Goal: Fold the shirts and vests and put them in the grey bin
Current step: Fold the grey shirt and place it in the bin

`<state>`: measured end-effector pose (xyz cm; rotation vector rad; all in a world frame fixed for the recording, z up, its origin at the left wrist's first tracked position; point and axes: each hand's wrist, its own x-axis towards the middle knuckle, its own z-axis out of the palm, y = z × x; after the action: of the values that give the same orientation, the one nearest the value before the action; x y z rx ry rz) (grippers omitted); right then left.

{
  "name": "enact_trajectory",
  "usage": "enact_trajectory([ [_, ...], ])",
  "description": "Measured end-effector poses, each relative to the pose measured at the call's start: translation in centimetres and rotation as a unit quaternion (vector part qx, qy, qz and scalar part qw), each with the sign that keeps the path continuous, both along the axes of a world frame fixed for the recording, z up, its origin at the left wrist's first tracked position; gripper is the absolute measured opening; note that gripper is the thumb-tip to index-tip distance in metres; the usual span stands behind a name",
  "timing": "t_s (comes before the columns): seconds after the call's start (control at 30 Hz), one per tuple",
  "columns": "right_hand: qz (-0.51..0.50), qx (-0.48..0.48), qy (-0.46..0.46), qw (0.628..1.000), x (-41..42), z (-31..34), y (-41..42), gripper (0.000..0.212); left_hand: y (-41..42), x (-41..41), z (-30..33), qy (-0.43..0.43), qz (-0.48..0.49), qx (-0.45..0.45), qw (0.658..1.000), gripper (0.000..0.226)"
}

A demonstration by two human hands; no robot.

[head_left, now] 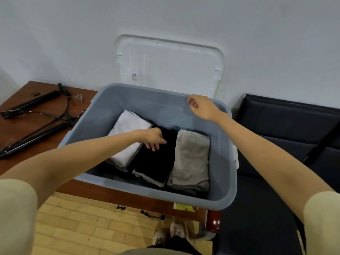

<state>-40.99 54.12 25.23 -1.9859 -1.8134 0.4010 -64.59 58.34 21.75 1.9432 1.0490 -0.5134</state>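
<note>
The grey bin [225,162] sits on a brown wooden table [22,96] against the white wall, its white lid [171,65] propped upright behind it. Inside lie three folded garments side by side: a white one [127,137] on the left, a black one [158,162] in the middle, and a grey one [191,159] on the right, each touching its neighbour. More folded cloth shows beneath them, though I cannot tell how many pieces.

The person leans over the bin with both arms stretched out. The left hand [153,138] reaches down inside, its straight fingers resting on top of the black garment just beside the white one; it grips nothing. The right hand [199,106] hangs above the bin's far rim, fingers loosely curled and holding nothing, though whether it touches the rim is hard to judge from here.

On the table to the left lies a folded black stand [36,115]. A dark sofa [287,129] stands to the right of the bin.
</note>
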Motion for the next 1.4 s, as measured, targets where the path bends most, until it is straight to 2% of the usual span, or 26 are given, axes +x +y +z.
enact_trajectory([
  [0.1,-0.037,0.067,0.051,0.996,0.4,2.7,1.7,0.023,3.3,0.6,2.7,-0.097,0.077,0.070,0.990,0.013],
  [0.17,-0.095,0.080,0.173,0.977,0.5,4.2,3.1,0.022,5.1,1.1,4.5,-0.145,0.113,0.106,0.977,0.009],
  [0.3,-0.178,0.080,0.431,0.881,1.7,6.4,5.5,0.023,8.9,2.3,7.5,-0.229,0.175,0.149,0.946,0.004],
  [0.53,-0.242,0.088,0.648,0.717,6.9,9.3,11.2,0.006,15.4,6.2,10.7,-0.265,0.246,0.179,0.915,0.026],
  [0.67,-0.272,0.102,0.695,0.658,9.3,9.0,14.1,0.012,17.7,9.8,11.6,-0.283,0.272,0.182,0.902,0.034],
  [0.9,-0.336,0.103,0.689,0.633,11.8,8.4,17.1,0.010,19.7,13.9,11.5,-0.269,0.267,0.157,0.912,0.038],
  [1.0,-0.337,0.086,0.712,0.610,12.5,8.4,18.0,0.012,20.3,15.1,11.5,-0.285,0.297,0.136,0.901,0.036],
  [1.07,-0.333,0.079,0.732,0.589,12.4,8.5,18.1,0.017,20.4,15.8,11.6,-0.315,0.330,0.113,0.883,0.034],
  [1.2,-0.319,0.069,0.753,0.571,11.1,8.7,16.8,0.020,20.4,16.1,11.3,-0.370,0.403,0.068,0.834,0.020],
  [1.27,-0.318,0.061,0.756,0.569,10.2,8.7,15.6,0.024,20.8,15.6,11.3,-0.401,0.460,0.041,0.791,0.024],
  [1.4,-0.318,0.054,0.756,0.569,8.7,8.8,13.6,0.013,21.3,13.7,12.0,-0.439,0.571,0.040,0.692,0.020],
])
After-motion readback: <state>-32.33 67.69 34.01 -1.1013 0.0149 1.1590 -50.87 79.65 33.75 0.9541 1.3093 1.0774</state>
